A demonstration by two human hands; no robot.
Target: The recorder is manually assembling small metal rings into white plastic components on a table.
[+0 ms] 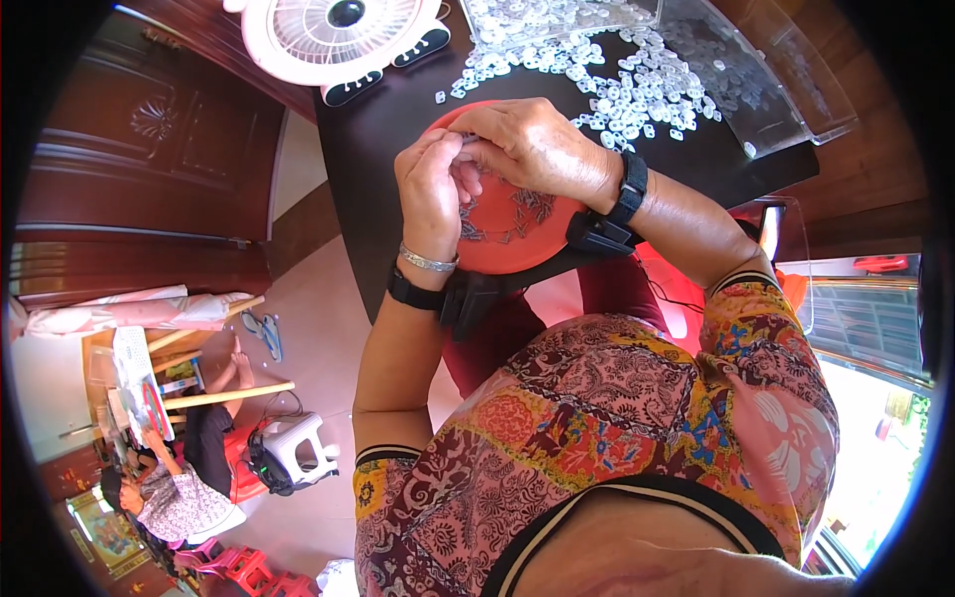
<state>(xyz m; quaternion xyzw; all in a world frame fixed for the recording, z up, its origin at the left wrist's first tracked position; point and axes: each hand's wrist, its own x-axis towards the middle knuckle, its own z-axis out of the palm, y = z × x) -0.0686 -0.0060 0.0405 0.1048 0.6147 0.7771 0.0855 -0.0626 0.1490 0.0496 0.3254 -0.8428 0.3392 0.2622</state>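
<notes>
My left hand (428,189) and my right hand (537,144) meet over an orange-red round plate (507,261). Both are closed, fingertips pressed together. A small greyish bit shows between them, too tiny and covered to name. Small grey pieces (532,206), thin like screws or nails, lie scattered in the plate below my fingers. Beyond my right hand spreads a pile of small whitish plastic pieces (637,95) with holes in them. Each wrist wears a black strap with a black block.
A dark table (368,179) carries the plate. At its far side stand a white fan (343,15) and a clear plastic box (567,20); a clear tray (751,90) is at the right. Another person (189,497) sits at the lower left, near a white stool (303,453).
</notes>
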